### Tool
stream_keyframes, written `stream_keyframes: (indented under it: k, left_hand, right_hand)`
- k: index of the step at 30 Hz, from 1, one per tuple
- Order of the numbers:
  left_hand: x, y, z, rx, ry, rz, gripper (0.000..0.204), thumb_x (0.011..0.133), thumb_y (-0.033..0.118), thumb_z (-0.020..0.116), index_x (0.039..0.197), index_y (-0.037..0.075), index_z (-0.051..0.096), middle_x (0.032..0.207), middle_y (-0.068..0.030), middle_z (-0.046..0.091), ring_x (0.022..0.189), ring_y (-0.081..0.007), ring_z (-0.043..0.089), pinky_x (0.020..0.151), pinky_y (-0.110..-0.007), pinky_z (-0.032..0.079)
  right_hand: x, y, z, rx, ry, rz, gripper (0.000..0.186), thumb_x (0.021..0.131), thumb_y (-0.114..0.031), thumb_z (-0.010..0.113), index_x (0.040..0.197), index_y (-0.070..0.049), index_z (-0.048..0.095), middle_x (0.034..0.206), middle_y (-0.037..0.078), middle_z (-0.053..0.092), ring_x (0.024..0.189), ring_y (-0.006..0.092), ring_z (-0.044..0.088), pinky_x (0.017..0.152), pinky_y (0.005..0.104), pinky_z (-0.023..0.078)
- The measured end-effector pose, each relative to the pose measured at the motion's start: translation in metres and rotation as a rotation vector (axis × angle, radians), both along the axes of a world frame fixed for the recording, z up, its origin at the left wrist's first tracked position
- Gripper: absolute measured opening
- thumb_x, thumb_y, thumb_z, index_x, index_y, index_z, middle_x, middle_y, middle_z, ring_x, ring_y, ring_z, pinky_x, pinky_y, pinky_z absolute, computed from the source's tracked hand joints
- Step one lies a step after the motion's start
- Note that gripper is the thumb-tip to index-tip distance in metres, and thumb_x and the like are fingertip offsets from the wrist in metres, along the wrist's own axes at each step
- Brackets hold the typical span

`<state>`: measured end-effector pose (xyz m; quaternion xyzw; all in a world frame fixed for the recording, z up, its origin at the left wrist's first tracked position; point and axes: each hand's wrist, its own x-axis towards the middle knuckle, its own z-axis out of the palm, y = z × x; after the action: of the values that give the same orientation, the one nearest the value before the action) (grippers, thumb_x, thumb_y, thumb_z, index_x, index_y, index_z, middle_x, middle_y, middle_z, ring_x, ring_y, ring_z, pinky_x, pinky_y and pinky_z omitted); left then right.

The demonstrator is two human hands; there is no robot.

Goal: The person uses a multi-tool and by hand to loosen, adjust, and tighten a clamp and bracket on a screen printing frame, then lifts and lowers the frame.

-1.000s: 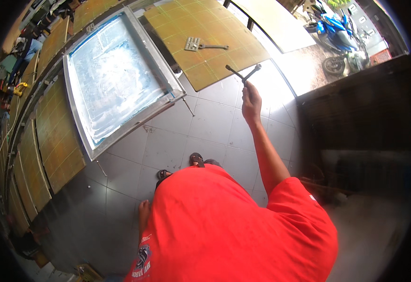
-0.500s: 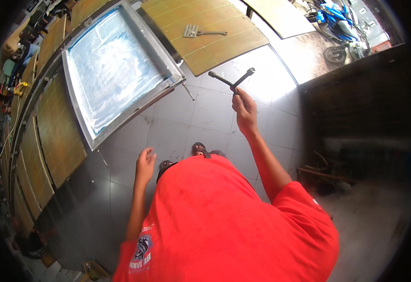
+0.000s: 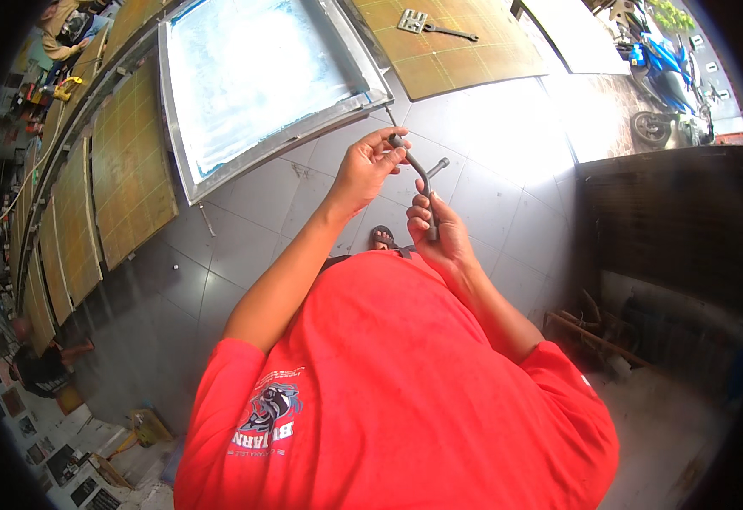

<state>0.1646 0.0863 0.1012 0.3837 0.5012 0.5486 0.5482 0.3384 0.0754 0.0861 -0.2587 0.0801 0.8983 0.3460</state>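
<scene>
I hold a dark metal Y-shaped socket wrench (image 3: 423,174) in front of my red shirt, above the grey tiled floor (image 3: 244,212). My right hand (image 3: 440,236) grips its long stem from below. My left hand (image 3: 367,166) pinches the tip of the wrench's left arm with its fingers. The wrench's other arm points up and to the right, free of both hands.
A large metal-framed screen (image 3: 261,76) lies on the floor ahead. Beyond it is a brown board (image 3: 448,59) with a flat metal tool (image 3: 431,25) on it. Brown panels (image 3: 125,161) line the left. A blue motorbike (image 3: 669,68) stands at the upper right. A dark cabinet (image 3: 669,212) is at my right.
My right hand drew the wrench down from arm's length to my chest. My left hand rose from my side and took hold of one wrench arm.
</scene>
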Motion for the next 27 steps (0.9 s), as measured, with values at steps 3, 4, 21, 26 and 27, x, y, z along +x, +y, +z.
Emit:
stream_keyframes:
  k: [3, 4, 21, 26, 27]
  left_hand:
    - [0.005, 0.002, 0.002, 0.013, -0.002, 0.027, 0.026, 0.087, 0.013, 0.060, 0.112, 0.006, 0.059, 0.096, -0.0038, 0.064, 0.085, -0.0106, 0.059, 0.074, -0.024, 0.047]
    - [0.007, 0.003, 0.003, 0.011, 0.002, 0.030, 0.025, 0.087, 0.012, 0.060, 0.110, 0.006, 0.060, 0.094, -0.0038, 0.064, 0.085, -0.0104, 0.059, 0.074, -0.024, 0.047]
    - [0.022, -0.001, -0.027, -0.148, -0.164, -0.094, 0.025, 0.086, 0.009, 0.060, 0.109, 0.001, 0.059, 0.094, -0.0067, 0.065, 0.085, -0.0132, 0.062, 0.078, -0.027, 0.050]
    - [0.024, 0.012, -0.067, -0.419, -0.248, 0.060, 0.022, 0.090, 0.010, 0.053, 0.110, 0.002, 0.056, 0.092, -0.0059, 0.062, 0.083, -0.0143, 0.062, 0.075, -0.025, 0.051]
    - [0.024, 0.017, -0.073, -0.414, -0.286, 0.073, 0.020, 0.090, 0.010, 0.052, 0.109, 0.002, 0.056, 0.092, -0.0058, 0.062, 0.081, -0.0144, 0.062, 0.074, -0.025, 0.051]
  right_hand:
    - [0.001, 0.000, -0.007, 0.026, -0.002, 0.020, 0.026, 0.097, -0.016, 0.040, 0.116, -0.001, 0.048, 0.078, 0.000, 0.044, 0.066, 0.0077, 0.039, 0.055, 0.0200, 0.037]
    - [0.002, 0.001, -0.008, 0.035, -0.009, 0.028, 0.026, 0.097, -0.017, 0.040, 0.116, -0.001, 0.048, 0.078, 0.000, 0.044, 0.066, 0.0077, 0.039, 0.055, 0.0200, 0.037]
    - [0.029, 0.013, -0.077, 0.146, 0.152, 0.254, 0.038, 0.091, -0.040, 0.050, 0.117, -0.013, 0.051, 0.088, -0.002, 0.056, 0.076, 0.0103, 0.051, 0.064, 0.0301, 0.042]
    - [0.006, 0.014, -0.082, 0.175, -0.279, 0.069, 0.032, 0.092, -0.034, 0.052, 0.115, -0.013, 0.051, 0.090, -0.006, 0.057, 0.071, 0.0082, 0.052, 0.062, 0.0298, 0.043]
    - [0.001, 0.014, -0.078, 0.113, -0.306, 0.020, 0.028, 0.093, -0.031, 0.049, 0.115, -0.013, 0.052, 0.092, -0.006, 0.058, 0.072, 0.0078, 0.051, 0.063, 0.0283, 0.043]
